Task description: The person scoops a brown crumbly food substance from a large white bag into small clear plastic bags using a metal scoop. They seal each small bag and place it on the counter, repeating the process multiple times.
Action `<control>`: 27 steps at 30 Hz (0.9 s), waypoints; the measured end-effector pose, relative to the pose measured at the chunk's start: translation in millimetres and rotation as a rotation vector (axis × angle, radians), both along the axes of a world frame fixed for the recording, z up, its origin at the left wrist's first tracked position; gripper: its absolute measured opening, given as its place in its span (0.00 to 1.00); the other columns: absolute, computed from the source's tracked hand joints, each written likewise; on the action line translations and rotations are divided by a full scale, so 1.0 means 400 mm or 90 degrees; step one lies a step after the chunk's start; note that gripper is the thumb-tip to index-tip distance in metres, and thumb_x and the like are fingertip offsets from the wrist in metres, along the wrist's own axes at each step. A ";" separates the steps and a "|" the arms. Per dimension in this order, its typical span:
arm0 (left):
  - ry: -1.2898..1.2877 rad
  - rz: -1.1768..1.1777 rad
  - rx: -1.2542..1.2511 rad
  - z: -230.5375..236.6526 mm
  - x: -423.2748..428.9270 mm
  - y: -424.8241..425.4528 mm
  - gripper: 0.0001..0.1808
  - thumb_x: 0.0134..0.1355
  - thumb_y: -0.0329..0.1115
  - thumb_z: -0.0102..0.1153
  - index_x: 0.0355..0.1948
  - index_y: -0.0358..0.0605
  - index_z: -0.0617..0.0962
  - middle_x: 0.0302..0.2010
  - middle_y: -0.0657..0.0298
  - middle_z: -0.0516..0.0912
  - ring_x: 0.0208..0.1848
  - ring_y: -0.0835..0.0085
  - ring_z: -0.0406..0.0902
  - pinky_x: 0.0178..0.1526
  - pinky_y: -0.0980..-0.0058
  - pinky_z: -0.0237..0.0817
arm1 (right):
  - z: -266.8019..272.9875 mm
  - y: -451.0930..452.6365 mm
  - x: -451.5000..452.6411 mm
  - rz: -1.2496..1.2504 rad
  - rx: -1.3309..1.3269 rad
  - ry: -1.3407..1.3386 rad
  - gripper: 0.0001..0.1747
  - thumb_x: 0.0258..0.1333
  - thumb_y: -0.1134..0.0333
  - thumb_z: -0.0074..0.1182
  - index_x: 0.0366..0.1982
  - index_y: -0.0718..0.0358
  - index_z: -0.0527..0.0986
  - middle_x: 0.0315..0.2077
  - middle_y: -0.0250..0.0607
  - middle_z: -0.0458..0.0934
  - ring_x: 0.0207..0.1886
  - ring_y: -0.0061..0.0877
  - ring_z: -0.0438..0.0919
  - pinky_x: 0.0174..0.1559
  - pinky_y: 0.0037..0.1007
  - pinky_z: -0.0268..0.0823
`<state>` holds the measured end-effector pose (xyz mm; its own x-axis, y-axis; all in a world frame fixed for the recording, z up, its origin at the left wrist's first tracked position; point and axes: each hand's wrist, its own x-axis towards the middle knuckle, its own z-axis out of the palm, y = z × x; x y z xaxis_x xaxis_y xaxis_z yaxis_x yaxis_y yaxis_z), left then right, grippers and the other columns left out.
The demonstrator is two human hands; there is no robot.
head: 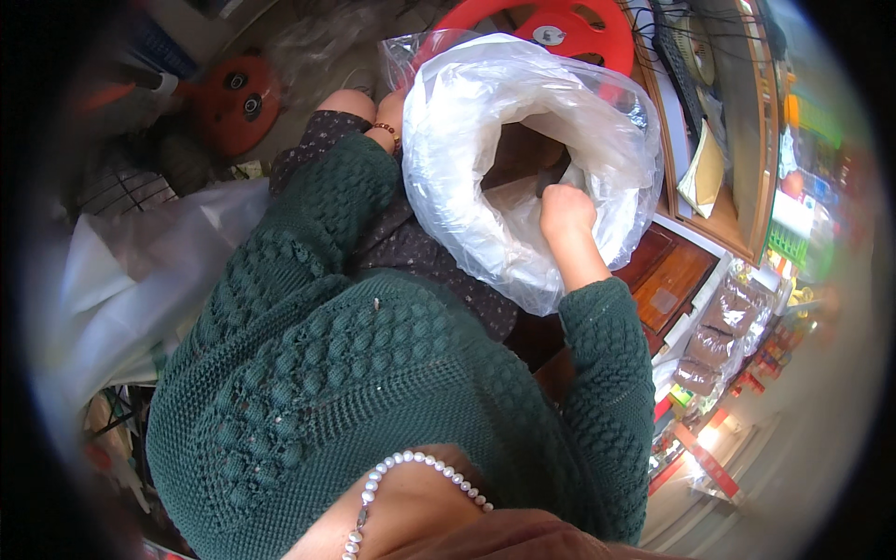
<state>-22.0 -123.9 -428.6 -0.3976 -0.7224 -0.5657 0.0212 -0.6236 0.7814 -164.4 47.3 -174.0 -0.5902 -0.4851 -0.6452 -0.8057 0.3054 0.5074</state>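
Note:
A large clear plastic bag [448, 161] with its mouth rolled back into a thick white ring stands in front of my lap. My right hand [567, 210] reaches into the opening, the fist closed around a dark handle [553, 175]. What the handle belongs to is hidden in the bag. Something brown [521, 150] shows deep inside, too dark to make out. At the bag's left side is my left hand [390, 115], a beaded bracelet on its wrist. The bag hides most of its fingers, so its grip cannot be told.
Behind the bag is a red plastic stool [539, 21]. A red round object with eye-like discs [241, 105] lies at upper left. To the right, a wooden-edged cabinet [742, 231] holds a keyboard and papers. Clear-wrapped brown packages [714, 343] sit beyond the wooden surface [665, 280].

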 end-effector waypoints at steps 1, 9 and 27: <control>0.002 0.000 0.003 -0.002 -0.001 -0.001 0.26 0.64 0.42 0.55 0.57 0.34 0.72 0.50 0.55 0.78 0.50 0.65 0.74 0.49 0.64 0.64 | 0.002 0.009 -0.010 0.001 -0.020 0.000 0.13 0.55 0.71 0.53 0.41 0.59 0.83 0.47 0.47 0.81 0.50 0.39 0.81 0.48 0.36 0.76; 0.006 0.007 0.007 0.002 -0.004 -0.012 0.23 0.65 0.39 0.55 0.55 0.32 0.74 0.47 0.56 0.81 0.47 0.66 0.77 0.47 0.69 0.66 | 0.024 -0.011 -0.102 0.022 -0.095 -0.038 0.13 0.53 0.73 0.50 0.38 0.61 0.83 0.41 0.48 0.83 0.47 0.40 0.82 0.47 0.38 0.74; 0.079 0.052 -0.021 0.306 0.067 -0.092 0.24 0.66 0.40 0.56 0.56 0.32 0.75 0.47 0.58 0.82 0.47 0.70 0.79 0.50 0.74 0.69 | -0.047 0.192 -0.124 0.129 -0.299 -0.063 0.09 0.50 0.75 0.48 0.33 0.68 0.77 0.31 0.52 0.82 0.37 0.45 0.82 0.38 0.43 0.74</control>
<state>4.7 -160.6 -306.1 -0.4027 -0.7723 -0.4913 0.1686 -0.5901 0.7895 -214.0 124.0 -192.9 -0.4018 -0.8340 -0.3780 -0.9093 0.3147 0.2723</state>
